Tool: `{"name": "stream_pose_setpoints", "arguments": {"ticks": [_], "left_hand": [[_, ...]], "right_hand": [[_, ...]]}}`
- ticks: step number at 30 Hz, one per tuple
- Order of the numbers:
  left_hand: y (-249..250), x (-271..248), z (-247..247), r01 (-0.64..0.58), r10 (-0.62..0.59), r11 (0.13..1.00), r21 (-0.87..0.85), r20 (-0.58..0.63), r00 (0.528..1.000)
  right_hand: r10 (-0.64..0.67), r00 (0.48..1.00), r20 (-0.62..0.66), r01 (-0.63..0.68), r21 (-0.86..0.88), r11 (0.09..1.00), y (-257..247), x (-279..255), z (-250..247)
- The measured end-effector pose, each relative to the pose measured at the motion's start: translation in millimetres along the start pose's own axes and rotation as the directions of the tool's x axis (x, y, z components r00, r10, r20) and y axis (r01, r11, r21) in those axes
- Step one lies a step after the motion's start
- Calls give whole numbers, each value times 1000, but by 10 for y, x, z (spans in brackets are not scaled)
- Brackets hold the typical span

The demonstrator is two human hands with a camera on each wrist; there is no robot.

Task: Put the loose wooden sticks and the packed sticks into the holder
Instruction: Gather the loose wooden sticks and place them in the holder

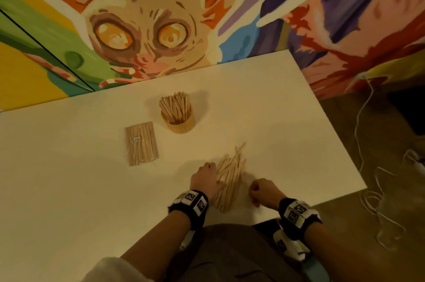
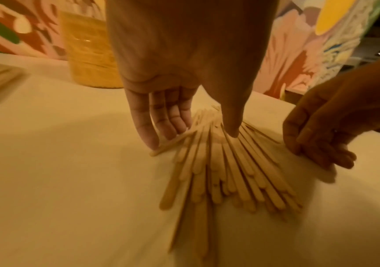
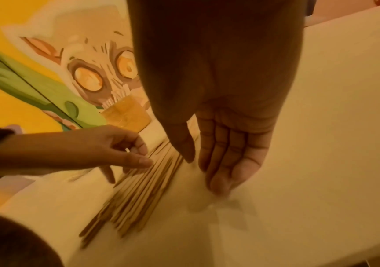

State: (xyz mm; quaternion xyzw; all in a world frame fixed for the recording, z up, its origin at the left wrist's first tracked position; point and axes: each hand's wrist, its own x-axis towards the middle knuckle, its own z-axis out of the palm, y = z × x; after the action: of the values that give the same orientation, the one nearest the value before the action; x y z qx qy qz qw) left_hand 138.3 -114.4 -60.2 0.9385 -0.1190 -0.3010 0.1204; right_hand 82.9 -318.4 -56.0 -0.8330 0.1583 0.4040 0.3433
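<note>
A fanned pile of loose wooden sticks (image 1: 230, 173) lies near the table's front edge. My left hand (image 1: 208, 178) rests on the pile's left side; in the left wrist view its straight fingers (image 2: 161, 133) touch the outer sticks (image 2: 218, 171) and its thumb presses on top. My right hand (image 1: 259, 192) is just right of the pile, apart from it, with straight fingers (image 3: 225, 173) touching the bare table and holding nothing. The round wooden holder (image 1: 178, 120), with several sticks standing in it, is farther back. The packed sticks (image 1: 141, 143) lie flat to its left.
The white table (image 1: 276, 109) ends at an angled right edge close to my right hand. A painted mural wall (image 1: 161, 29) runs along the back. White cables (image 1: 361, 125) and a power strip (image 1: 414, 158) lie on the floor at the right.
</note>
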Motion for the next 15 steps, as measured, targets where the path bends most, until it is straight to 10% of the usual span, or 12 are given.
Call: {"name": "stream_pose_setpoints", "arguments": {"ticks": [15], "left_hand": [[26,-28,67,79,-81,986,-143,-9,997]], "right_hand": [[-19,999,-36,22,91,996,72,-33,54]]}}
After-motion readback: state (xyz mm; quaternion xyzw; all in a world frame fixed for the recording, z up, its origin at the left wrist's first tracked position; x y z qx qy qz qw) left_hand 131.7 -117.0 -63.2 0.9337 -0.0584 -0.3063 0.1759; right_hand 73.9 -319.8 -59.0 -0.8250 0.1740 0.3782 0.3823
